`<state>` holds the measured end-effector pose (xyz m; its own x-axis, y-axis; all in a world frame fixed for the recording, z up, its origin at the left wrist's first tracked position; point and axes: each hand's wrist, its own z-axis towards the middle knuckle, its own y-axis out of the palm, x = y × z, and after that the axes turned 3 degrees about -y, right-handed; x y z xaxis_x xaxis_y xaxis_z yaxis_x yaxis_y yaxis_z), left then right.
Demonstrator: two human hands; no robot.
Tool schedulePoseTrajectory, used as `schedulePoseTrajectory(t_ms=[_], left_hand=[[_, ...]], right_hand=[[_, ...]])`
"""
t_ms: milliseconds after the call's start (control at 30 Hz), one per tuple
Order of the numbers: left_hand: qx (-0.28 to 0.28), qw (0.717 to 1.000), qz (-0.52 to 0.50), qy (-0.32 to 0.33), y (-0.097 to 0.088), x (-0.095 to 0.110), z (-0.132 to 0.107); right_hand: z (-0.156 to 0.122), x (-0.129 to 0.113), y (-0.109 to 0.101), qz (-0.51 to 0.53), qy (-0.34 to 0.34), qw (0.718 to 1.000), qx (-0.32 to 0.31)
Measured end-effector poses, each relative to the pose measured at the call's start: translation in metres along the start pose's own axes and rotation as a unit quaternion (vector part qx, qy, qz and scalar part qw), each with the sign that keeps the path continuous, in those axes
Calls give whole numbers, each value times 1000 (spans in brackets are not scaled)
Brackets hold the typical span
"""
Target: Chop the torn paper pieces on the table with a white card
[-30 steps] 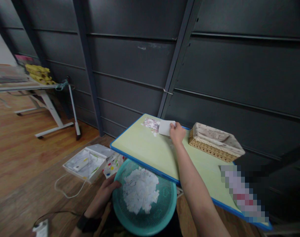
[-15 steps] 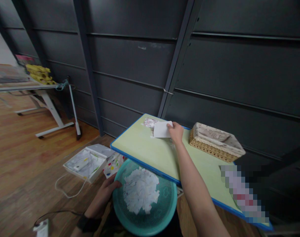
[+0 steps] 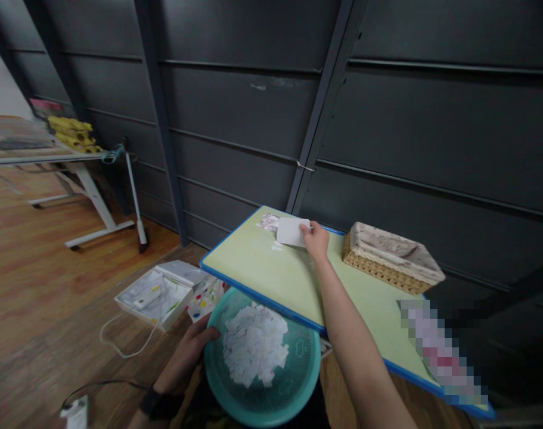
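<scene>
My left hand [image 3: 198, 341] grips the left rim of a round teal plastic basket [image 3: 298, 375], which sits over my lap below the table's front edge. A heap of small torn white paper pieces [image 3: 255, 344] lies in it. Over the far part of the table, my right hand [image 3: 316, 239] pinches the right end of a white rectangular card [image 3: 291, 231]. Just past the card's left edge is a small pile of paper scraps [image 3: 269, 222], partly covered by it. A few tiny scraps show under the card's lower edge.
On the light green table [image 3: 253, 262] with blue edging stands a woven basket with cloth lining [image 3: 387, 262] at the right. A blurred-out item [image 3: 441, 351] lies at its right end. An open white box [image 3: 152, 298] and a power strip [image 3: 77, 412] are on the floor.
My right hand and the card have shifted slightly left and away from me. More scraps are visible below the card. My left hand stays on the basket rim.
</scene>
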<state>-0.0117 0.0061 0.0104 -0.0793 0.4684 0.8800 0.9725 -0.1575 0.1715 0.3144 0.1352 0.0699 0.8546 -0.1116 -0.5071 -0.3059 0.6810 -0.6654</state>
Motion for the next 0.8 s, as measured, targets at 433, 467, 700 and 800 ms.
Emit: schedulePoseTrajectory(t_ms=[433,467,700,800], left_hand=[[15,999,6,-47,1,1,-2],[15,999,7,-47,1,1,-2],[13,999,-1,-33,2,2,-3],[14,999,4,-33,1,2,-1]], right_hand=[[12,16,-11,152,51,986,-35],[13,20,-11,154,59,986,-37],[15,31,-7,134,74,984,-88],[10,21,-7,199,66,967,-148]])
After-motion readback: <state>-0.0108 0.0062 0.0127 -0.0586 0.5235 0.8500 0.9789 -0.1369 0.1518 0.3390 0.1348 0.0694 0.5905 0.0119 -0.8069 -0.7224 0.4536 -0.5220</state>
